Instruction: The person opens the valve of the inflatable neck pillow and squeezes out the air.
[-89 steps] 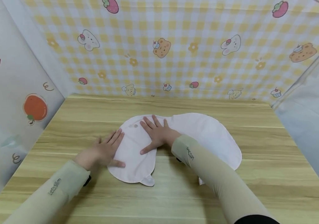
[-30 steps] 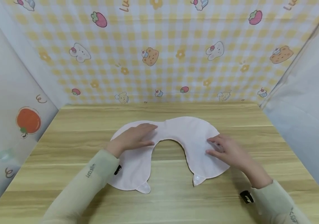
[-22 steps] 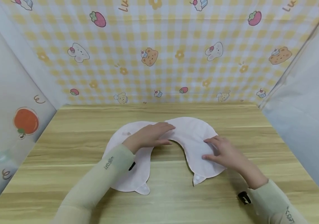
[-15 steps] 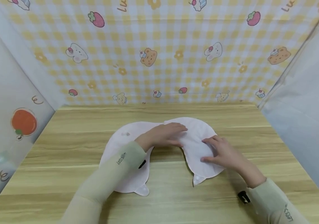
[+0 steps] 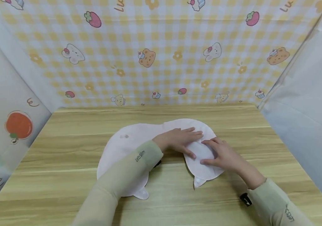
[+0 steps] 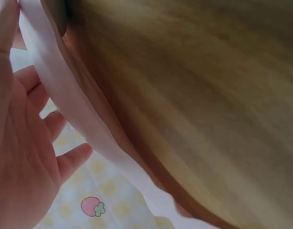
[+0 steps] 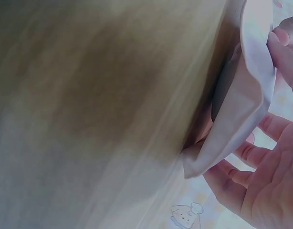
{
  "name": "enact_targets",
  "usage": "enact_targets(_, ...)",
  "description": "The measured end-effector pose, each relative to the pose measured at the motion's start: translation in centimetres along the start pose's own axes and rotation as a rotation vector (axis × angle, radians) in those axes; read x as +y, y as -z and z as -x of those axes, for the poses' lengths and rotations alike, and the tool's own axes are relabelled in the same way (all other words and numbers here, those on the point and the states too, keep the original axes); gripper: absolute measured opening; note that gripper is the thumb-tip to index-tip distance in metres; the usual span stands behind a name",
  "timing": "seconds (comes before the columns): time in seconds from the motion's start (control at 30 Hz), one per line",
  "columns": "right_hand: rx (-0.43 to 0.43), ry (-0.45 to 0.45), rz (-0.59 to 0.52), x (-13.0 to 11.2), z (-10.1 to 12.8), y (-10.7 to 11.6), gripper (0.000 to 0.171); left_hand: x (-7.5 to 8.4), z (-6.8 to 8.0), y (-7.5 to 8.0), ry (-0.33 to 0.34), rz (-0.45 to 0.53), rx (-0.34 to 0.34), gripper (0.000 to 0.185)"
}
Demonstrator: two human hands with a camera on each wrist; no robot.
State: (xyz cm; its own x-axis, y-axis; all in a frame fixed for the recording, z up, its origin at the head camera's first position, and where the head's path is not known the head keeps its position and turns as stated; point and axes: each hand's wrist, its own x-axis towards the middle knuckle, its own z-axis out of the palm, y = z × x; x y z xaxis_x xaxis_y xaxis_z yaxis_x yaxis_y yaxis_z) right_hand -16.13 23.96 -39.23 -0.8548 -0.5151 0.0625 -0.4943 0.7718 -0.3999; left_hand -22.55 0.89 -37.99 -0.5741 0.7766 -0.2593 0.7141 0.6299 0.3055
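Observation:
A pale pink, U-shaped flat cloth piece (image 5: 112, 160) lies on the table, curve away from me and two arms toward me. Small tabs, one at the left end (image 5: 142, 193) and one with a snap at the right end (image 5: 198, 181), stick out. My left hand (image 5: 182, 140) reaches across and rests on the right arm of the cloth, fingers spread. Beside it, my right hand (image 5: 226, 156) touches the same arm with thumb and fingertips. In the wrist views, the cloth's edge (image 6: 79, 102) runs past the left fingers, and the right hand (image 7: 275, 186) meets a raised fold (image 7: 251, 95).
The wood-grain table (image 5: 64, 147) surrounds the cloth. Behind it hangs a yellow checked curtain (image 5: 161, 75) with cartoon prints, and white sheets (image 5: 299, 103) stand at both sides. Two small grey marks (image 5: 124, 136) show on the cloth's left arm.
Three seconds ago both hands lay on the cloth's left arm. Since then the right hand has moved onto the right arm. Over the last second the left hand has slid rightward beside it.

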Motion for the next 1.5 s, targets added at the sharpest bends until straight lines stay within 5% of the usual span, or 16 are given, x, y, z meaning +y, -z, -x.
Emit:
enact_targets(0.37, -0.019, -0.009, -0.001, -0.1, -0.1, -0.1, 0.074, 0.2, -0.4, -0.9, 0.067, -0.031, -0.167, 0.095)
enact_targets(1.03, -0.004, 0.02, 0.065, -1.1, -0.2, -0.2, 0.073, -0.1, -0.8, -1.1, 0.178, -0.077, -0.285, 0.105)
enact_targets(1.5, 0.026, 0.049, 0.071, -0.5, 0.0, -0.2, 0.069, -1.3, -0.1, -0.9, 0.238, -0.054, -0.258, 0.101)
